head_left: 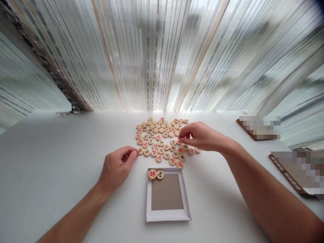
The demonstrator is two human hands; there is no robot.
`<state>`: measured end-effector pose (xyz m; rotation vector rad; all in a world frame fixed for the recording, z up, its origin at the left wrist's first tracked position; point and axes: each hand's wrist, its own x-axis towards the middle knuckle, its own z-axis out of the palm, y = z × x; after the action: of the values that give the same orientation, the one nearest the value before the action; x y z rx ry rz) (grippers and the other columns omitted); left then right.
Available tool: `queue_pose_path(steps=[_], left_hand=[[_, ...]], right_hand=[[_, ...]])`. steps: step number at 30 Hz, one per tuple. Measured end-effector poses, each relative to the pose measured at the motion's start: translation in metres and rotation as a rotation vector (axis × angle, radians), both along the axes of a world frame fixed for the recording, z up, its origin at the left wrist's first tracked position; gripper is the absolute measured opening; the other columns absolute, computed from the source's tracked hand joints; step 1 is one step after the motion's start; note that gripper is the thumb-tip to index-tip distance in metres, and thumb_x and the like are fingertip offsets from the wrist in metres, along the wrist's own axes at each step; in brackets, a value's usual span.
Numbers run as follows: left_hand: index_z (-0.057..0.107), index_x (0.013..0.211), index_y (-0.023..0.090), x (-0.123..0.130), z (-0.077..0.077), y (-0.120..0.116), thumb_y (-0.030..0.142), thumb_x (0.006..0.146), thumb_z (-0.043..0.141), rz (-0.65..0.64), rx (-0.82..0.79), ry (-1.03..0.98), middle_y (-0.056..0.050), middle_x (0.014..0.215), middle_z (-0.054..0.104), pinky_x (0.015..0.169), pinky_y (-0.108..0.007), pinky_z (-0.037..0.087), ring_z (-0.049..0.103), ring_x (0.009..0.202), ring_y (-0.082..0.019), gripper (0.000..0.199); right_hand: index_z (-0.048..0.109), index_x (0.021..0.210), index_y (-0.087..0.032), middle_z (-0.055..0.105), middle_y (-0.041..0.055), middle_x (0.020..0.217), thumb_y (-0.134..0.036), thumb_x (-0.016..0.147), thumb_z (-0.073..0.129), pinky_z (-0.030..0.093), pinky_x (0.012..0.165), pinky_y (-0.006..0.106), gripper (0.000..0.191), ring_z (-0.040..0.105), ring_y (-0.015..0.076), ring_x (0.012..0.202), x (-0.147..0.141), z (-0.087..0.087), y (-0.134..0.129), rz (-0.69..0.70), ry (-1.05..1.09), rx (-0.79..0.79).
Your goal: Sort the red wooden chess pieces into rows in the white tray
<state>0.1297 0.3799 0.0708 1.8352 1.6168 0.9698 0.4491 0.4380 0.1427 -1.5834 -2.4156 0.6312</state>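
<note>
Many round wooden pieces [161, 151] with red or black characters lie spread on the white table, some with a blank side up. My left hand [120, 164] is closed at their left edge, fingertips touching a black-marked piece [141, 151]. On the right, my right hand [196, 136] is closed with its fingertips down at a red-marked piece [179, 142], partly hidden by them. Nearer to me lies a shallow white box [169, 215] with a grey-brown bottom. A red-marked piece [152, 174] and a black-marked piece [160, 174] sit side by side in its far left corner.
The white table [63, 168] reaches back to striped sheer curtains [162, 57]. Two brown-edged flat items, one farther [246, 132] and one nearer [286, 173], lie at the right, partly blurred out. A dark chain-like strand [60, 84] hangs at the left.
</note>
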Motion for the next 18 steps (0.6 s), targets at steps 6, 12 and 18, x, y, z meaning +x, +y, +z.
queue_pose_path(steps=[6, 12, 18], left_hand=[[0.081, 0.086, 0.021, -0.0002, -0.0005, -0.0018, 0.041, 0.094, 0.062, 0.014, -0.001, -0.019, -0.003, 0.088, 0.084, 0.074, -0.030, 0.056, 0.077, 0.081, -0.023, 0.029], [0.082, 0.088, 0.021, 0.0009, -0.0005, -0.0012, 0.042, 0.095, 0.061, 0.016, -0.009, -0.011, -0.004, 0.089, 0.084, 0.076, -0.030, 0.056, 0.077, 0.083, -0.023, 0.030], [0.082, 0.088, 0.021, 0.0007, 0.0003, -0.0006, 0.043, 0.093, 0.062, 0.018, -0.013, -0.017, -0.004, 0.089, 0.084, 0.074, -0.031, 0.056, 0.077, 0.083, -0.024, 0.030]], right_hand=[[0.080, 0.084, -0.023, 0.077, 0.0009, 0.079, -0.024, 0.089, 0.070, 0.047, 0.062, 0.027, 0.011, 0.068, 0.0175, 0.071, -0.0042, 0.0004, -0.0031, 0.028, 0.013, 0.002], [0.079, 0.082, -0.023, 0.077, 0.0006, 0.076, -0.020, 0.084, 0.075, 0.046, 0.057, 0.026, 0.005, 0.068, 0.0162, 0.064, -0.0057, -0.0005, -0.0045, 0.029, -0.006, -0.049], [0.076, 0.073, -0.023, 0.076, -0.0005, 0.071, -0.016, 0.081, 0.077, 0.046, 0.056, 0.025, 0.011, 0.068, 0.0161, 0.063, -0.0064, 0.0012, -0.0101, 0.065, -0.038, -0.138]])
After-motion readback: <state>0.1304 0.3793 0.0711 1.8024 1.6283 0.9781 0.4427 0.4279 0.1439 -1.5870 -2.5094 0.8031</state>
